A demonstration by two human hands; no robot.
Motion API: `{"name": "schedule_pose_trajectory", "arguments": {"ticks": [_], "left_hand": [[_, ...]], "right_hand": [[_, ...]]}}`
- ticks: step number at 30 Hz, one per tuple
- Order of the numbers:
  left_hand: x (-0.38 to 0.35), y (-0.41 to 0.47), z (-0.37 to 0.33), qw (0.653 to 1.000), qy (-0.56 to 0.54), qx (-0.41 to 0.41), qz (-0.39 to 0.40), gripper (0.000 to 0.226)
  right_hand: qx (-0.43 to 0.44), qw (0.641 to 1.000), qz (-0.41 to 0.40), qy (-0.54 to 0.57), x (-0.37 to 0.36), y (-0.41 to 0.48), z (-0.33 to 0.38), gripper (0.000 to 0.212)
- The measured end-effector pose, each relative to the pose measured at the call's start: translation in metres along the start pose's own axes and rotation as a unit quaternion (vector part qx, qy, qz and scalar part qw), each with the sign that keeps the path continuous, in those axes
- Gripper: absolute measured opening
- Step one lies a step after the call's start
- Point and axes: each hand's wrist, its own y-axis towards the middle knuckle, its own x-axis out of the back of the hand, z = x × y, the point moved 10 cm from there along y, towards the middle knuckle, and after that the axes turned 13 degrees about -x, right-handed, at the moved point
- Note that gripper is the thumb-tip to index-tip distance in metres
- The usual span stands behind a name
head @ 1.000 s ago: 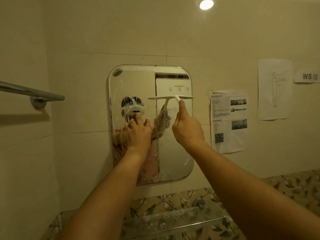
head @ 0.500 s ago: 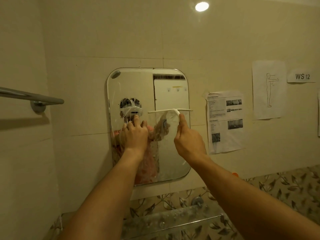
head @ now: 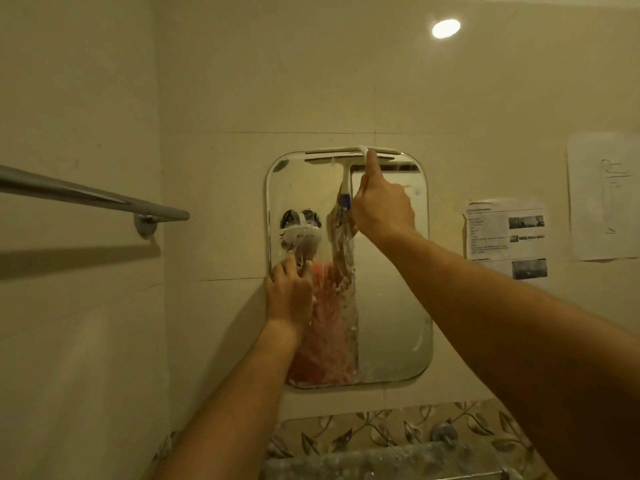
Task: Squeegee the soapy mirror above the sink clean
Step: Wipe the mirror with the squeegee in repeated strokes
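A rounded rectangular mirror [head: 391, 306] hangs on the tiled wall, with soapy streaks down its middle and left part. My right hand [head: 381, 206] grips the handle of a white squeegee [head: 349, 152], index finger stretched up along the neck. The blade lies level across the mirror's top edge, toward the right side. My left hand [head: 289, 296] rests against the mirror's left edge at mid height, fingers pointing up and touching the glass.
A metal towel bar [head: 93, 195] juts from the left wall. Printed sheets [head: 505, 233] and a paper drawing [head: 602, 195] are stuck to the wall at right. A glass shelf [head: 381, 459] with a leaf-pattern tile band sits below the mirror.
My right hand has lifted the squeegee from the mirror's middle up to its top edge. My left hand has slid from the mirror's centre to its left edge.
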Motion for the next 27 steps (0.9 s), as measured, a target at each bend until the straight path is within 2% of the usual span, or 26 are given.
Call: {"name": "schedule_pose_trajectory", "arguments": {"ticks": [10, 18, 27], "left_hand": [[-0.011, 0.001, 0.003, 1.000, 0.013, 0.005, -0.013, 0.058], [-0.018, 0.005, 0.005, 1.000, -0.007, -0.006, 0.004, 0.065], [-0.014, -0.004, 0.005, 1.000, 0.014, -0.005, -0.010, 0.059]], "right_hand": [[-0.007, 1.000, -0.013, -0.018, -0.023, -0.003, -0.001, 0.077], [-0.012, 0.999, 0.015, -0.029, -0.043, -0.055, -0.025, 0.075], [-0.036, 0.997, 0.053, -0.044, -0.069, -0.109, -0.066, 0.073]]}}
